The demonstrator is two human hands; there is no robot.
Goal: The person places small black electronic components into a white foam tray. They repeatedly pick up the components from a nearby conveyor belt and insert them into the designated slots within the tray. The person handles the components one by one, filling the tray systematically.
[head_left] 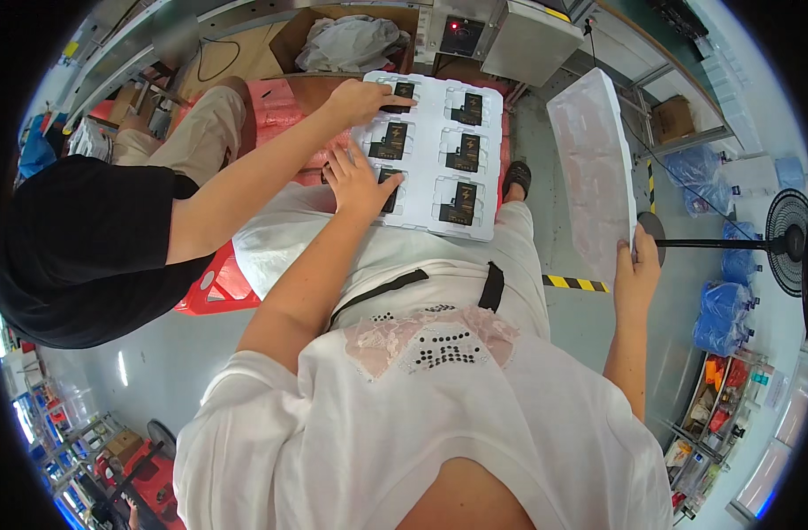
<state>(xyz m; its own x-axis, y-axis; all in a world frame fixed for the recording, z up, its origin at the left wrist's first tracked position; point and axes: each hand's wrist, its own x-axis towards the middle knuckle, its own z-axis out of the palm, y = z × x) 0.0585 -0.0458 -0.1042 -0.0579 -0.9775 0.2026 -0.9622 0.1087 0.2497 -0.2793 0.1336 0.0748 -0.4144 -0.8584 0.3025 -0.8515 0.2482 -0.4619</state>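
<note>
A white plastic tray (pixel 428 146) rests across my lap, with several flat black battery packs (pixel 463 152) in its pockets. My left hand (pixel 360 184) lies at the tray's left edge with its fingers spread. Its thumb reaches over the lower-left battery pack (pixel 389 196), partly hiding it. Off to the right, my right hand (pixel 638 276) grips a second white tray (pixel 594 163) by its lower edge and holds it up on end. No battery packs show on the visible face of that tray. Another person's hand (pixel 360 103) touches the upper-left battery pack (pixel 404 92).
The co-worker in a black sleeve (pixel 94 238) sits close on my left, an arm stretched across. Ahead stand a cardboard box with plastic bags (pixel 346 42) and a metal machine (pixel 532 40). A black fan (pixel 788 243) and blue-wrapped bundles (pixel 726 309) are at the right.
</note>
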